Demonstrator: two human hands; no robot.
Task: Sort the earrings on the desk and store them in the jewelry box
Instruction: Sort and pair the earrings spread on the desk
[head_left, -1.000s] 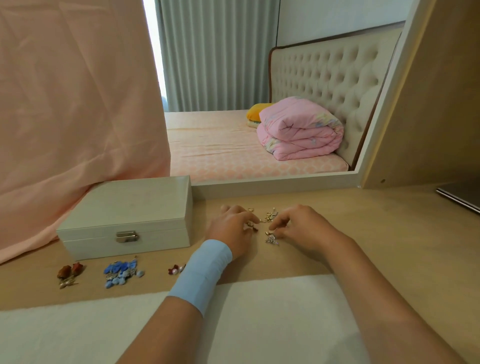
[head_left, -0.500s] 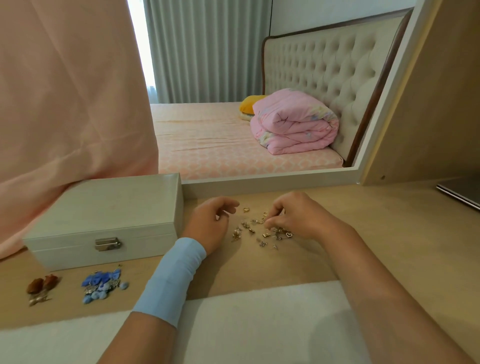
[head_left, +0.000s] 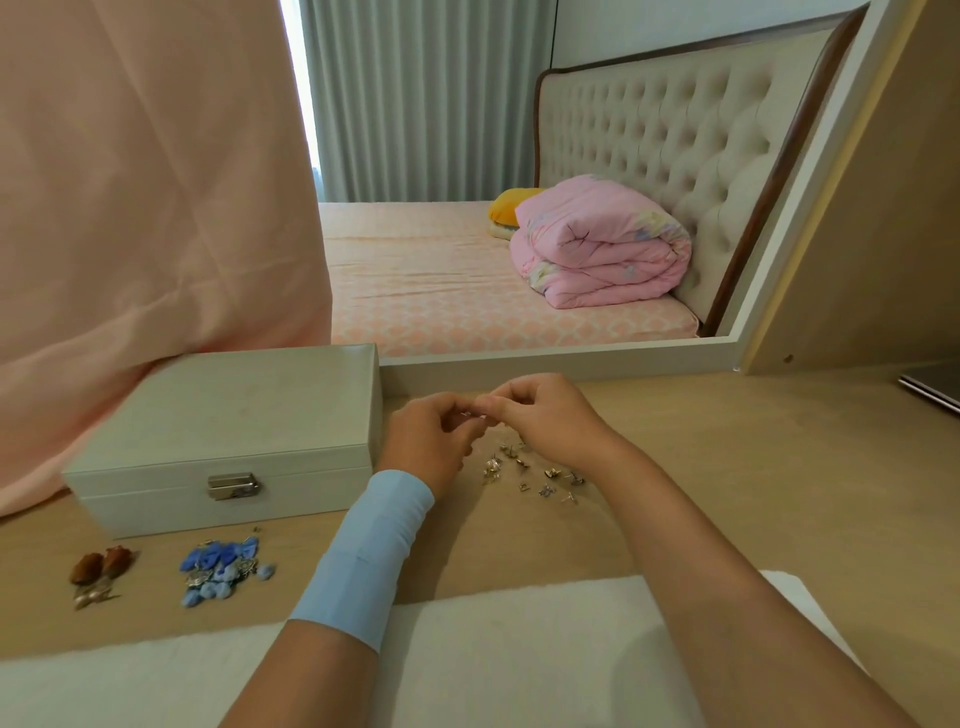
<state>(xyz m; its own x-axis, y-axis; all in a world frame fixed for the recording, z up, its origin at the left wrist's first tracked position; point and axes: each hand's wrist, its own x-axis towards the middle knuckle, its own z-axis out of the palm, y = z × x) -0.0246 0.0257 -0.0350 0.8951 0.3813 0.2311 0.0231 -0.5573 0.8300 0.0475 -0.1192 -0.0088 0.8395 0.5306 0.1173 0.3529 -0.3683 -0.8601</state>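
Nearest, on the tabletop (head_left: 779, 467), a brown pair (head_left: 98, 569) and a blue cluster (head_left: 221, 569) lie sorted at left, in front of the shut box (head_left: 228, 431). Farther right, loose studs (head_left: 535, 473) scatter, posts pointing every way. Just beyond, the left hand (head_left: 428, 441) and right hand (head_left: 550, 415) meet above them, fingers (head_left: 485, 408) of both pinched on one tiny earring; its axis is too small to tell. Such pieces are probably light, stiff and slippery, best nipped by the decorated head, not the thin post.
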